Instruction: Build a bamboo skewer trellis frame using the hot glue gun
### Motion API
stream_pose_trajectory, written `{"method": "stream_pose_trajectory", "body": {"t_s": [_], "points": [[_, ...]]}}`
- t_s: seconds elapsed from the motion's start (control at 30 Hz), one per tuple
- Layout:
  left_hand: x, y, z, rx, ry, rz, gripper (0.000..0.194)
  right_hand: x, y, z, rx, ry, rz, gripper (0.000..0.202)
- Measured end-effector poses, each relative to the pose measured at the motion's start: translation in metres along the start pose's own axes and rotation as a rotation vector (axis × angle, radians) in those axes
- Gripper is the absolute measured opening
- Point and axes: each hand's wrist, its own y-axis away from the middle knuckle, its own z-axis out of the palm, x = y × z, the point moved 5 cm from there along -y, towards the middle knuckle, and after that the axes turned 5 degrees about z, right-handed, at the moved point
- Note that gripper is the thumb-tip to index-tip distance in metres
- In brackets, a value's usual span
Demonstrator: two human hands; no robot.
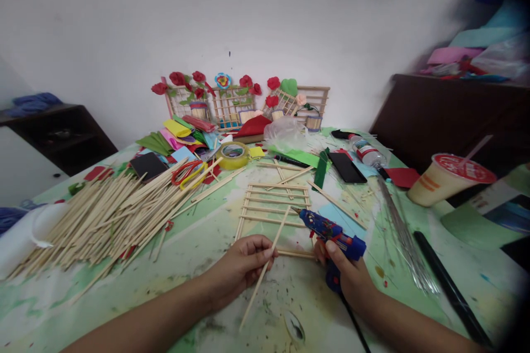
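My left hand [252,262] pinches a thin wooden stick [265,267] between thumb and fingers, slanting up to the right. A blue hot glue gun [333,231] is gripped in my right hand [348,270]. Its nozzle points left and lies close to the stick's upper end; whether they touch I cannot tell. Beneath and beyond both hands, a ladder-like frame of wooden sticks [273,200] lies flat on the table, with several crosspieces toward its far end and one at its near end. My hands partly hide the frame's near corners.
A big pile of loose sticks [111,215] covers the left side, with scissors [188,172] on it. Yellow tape [232,155], a black phone-like slab [348,167], a plastic bottle [366,150], wires [403,237] and a drink cup [447,179] surround the work. Finished stick racks with paper flowers [234,96] lean on the wall.
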Motion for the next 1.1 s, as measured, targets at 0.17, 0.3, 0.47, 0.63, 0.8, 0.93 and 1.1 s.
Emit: {"method": "stream_pose_trajectory", "body": {"t_s": [0.17,0.3,0.47,0.63,0.8,0.93,1.1], "points": [[0.0009,0.0005,0.0002,0.004,-0.005,-0.013,0.031,-0.0002,-0.0013,0.0007,-0.020,0.004,-0.001,0.045],[0.0022,0.0009,0.0006,0.004,-0.007,-0.016,0.032,0.0007,0.0005,-0.0001,-0.020,0.013,0.014,0.045],[0.0011,0.0002,-0.0003,0.003,-0.005,-0.016,0.032,0.0017,0.0022,0.0000,-0.043,0.037,0.000,0.045],[0.0006,-0.0003,-0.0001,-0.003,-0.009,-0.010,0.031,0.0010,0.0017,0.0009,-0.061,0.046,-0.049,0.043],[0.0009,-0.0004,-0.0009,0.006,-0.007,-0.008,0.032,0.0053,0.0026,-0.0003,-0.058,0.044,-0.044,0.043],[0.0002,-0.0003,-0.0019,0.007,0.003,-0.006,0.032,0.0087,0.0032,-0.0016,-0.041,0.059,-0.037,0.042],[0.0007,0.0004,-0.0016,0.005,0.006,-0.004,0.031,0.0022,0.0031,-0.0005,-0.039,0.056,-0.055,0.041]]}}
